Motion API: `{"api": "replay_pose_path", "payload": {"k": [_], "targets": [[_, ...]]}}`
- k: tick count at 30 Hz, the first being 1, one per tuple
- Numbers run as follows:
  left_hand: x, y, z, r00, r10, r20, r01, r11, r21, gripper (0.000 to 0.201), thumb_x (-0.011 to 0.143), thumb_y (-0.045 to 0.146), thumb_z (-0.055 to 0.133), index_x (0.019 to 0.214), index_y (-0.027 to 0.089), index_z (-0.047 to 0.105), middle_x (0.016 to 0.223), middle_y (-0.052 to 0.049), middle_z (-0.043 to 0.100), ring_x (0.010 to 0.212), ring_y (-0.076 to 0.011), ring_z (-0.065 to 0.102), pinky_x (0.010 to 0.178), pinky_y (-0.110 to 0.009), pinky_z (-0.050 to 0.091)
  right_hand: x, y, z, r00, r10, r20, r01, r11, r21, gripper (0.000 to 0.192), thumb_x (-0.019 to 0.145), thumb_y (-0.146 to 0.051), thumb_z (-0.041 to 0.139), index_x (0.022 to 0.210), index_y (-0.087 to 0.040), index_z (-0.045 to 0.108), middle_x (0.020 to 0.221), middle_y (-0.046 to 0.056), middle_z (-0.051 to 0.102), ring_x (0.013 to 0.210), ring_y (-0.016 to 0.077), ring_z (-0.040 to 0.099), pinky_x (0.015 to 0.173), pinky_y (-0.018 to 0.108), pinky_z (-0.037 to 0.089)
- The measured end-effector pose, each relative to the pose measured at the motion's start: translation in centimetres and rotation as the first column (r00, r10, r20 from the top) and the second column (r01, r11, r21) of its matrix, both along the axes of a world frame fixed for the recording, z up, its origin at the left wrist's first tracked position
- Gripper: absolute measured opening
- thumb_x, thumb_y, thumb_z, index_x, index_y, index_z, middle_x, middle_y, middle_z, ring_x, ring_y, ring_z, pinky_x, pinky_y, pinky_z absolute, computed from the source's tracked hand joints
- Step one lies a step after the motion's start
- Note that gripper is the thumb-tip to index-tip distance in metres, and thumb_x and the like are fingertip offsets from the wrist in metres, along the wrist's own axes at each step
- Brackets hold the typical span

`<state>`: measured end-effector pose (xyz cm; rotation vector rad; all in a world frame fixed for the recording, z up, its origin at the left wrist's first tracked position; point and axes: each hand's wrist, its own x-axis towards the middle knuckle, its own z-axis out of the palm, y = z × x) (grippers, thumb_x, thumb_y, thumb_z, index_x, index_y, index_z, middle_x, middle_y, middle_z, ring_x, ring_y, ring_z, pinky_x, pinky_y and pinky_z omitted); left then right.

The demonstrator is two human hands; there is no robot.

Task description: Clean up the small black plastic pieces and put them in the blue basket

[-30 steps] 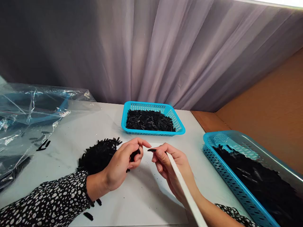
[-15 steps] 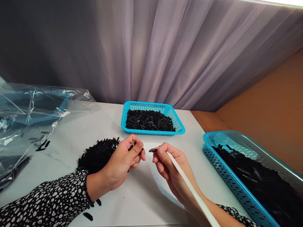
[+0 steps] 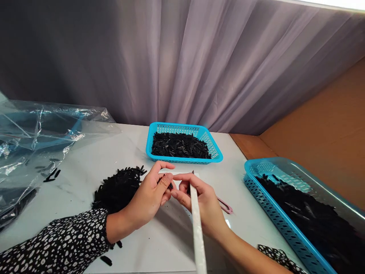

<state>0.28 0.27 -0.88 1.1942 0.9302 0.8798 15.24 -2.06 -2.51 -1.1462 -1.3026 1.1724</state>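
Lilac curtain (image 3: pixel 199 68) pleated, matte. White table (image 3: pixel 119 152), smooth. Crinkled clear plastic bag (image 3: pixel 34 137) at left. Two blue mesh baskets, far basket (image 3: pixel 212 146) and near basket (image 3: pixel 273 213), full of black pieces. Loose pile (image 3: pixel 119 186) beside left hand (image 3: pixel 148 199), pinched shut on one small black piece (image 3: pixel 170 186). Right hand (image 3: pixel 203 203) closed around long white stick (image 3: pixel 196 232). Best done fingertips close, piece steadied above the tabletop.

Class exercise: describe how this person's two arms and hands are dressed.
Both hands are bare: the left hand and right hand show no gloves, and no rings can be made out. Each arm wears a black sleeve with white irregular spots, ending near the wrist.
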Motion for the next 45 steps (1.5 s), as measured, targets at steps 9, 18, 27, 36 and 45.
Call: {"api": "replay_pose_path", "payload": {"k": [9,18,27,36,45], "targets": [[-0.3,-0.3,0.0,0.999,-0.004,-0.040,0.007,0.996,0.084,0.031,0.096,0.052,0.047,0.104,0.023,0.050,0.057,0.007,0.050,0.047,-0.0091,0.036,0.048,-0.022,0.028,0.4,-0.4,-0.4,0.956,-0.236,0.175,0.129,0.873,0.470,0.008,0.082,-0.017,0.073,0.085,-0.023,0.077,0.060,0.000,0.063,0.052,0.0158,0.054,0.051,0.030,0.040],[-0.3,0.5,0.5,0.999,0.047,0.024,-0.042,0.984,-0.171,0.026,0.094,0.041,0.048,0.081,0.019,0.054,0.054,0.010,0.027,0.049,-0.0077,0.016,0.044,-0.021,0.013,0.7,-0.6,-0.3,0.979,-0.195,0.060,0.161,0.918,0.363,0.004,0.083,-0.024,0.073,0.081,-0.022,0.076,0.060,-0.001,0.059,0.054,0.0134,0.049,0.051,0.027,0.037],[0.1,0.1,0.9,0.996,-0.017,0.089,0.031,0.986,-0.166,0.020,0.087,0.028,0.056,0.105,0.018,0.052,0.070,0.006,0.053,0.048,-0.0041,0.023,0.044,-0.021,0.015,0.4,-0.4,0.7,0.904,-0.111,-0.414,0.035,0.982,-0.185,0.041,0.075,-0.051,0.078,0.065,-0.018,0.056,0.054,-0.006,0.042,0.047,0.0051,0.023,0.043,0.021,0.016],[0.0,0.2,0.6,0.997,0.028,0.072,-0.024,0.998,-0.062,0.015,0.088,0.030,0.061,0.093,0.017,0.055,0.077,0.004,0.061,0.046,-0.0021,0.027,0.044,-0.021,0.020,0.3,-0.6,1.5,0.876,-0.137,-0.462,0.018,0.967,-0.253,0.044,0.072,-0.050,0.081,0.063,-0.017,0.053,0.055,-0.007,0.042,0.045,0.0033,0.021,0.042,0.020,0.012],[-0.3,0.0,0.7,0.997,-0.062,0.040,0.062,0.998,-0.019,0.016,0.088,0.028,0.062,0.102,0.019,0.064,0.073,0.004,0.058,0.047,-0.0032,0.031,0.045,-0.021,0.022,0.2,-0.7,1.4,0.883,-0.116,-0.454,-0.001,0.968,-0.249,0.045,0.073,-0.051,0.079,0.062,-0.018,0.051,0.054,-0.008,0.040,0.046,0.0039,0.020,0.042,0.021,0.013]]}}
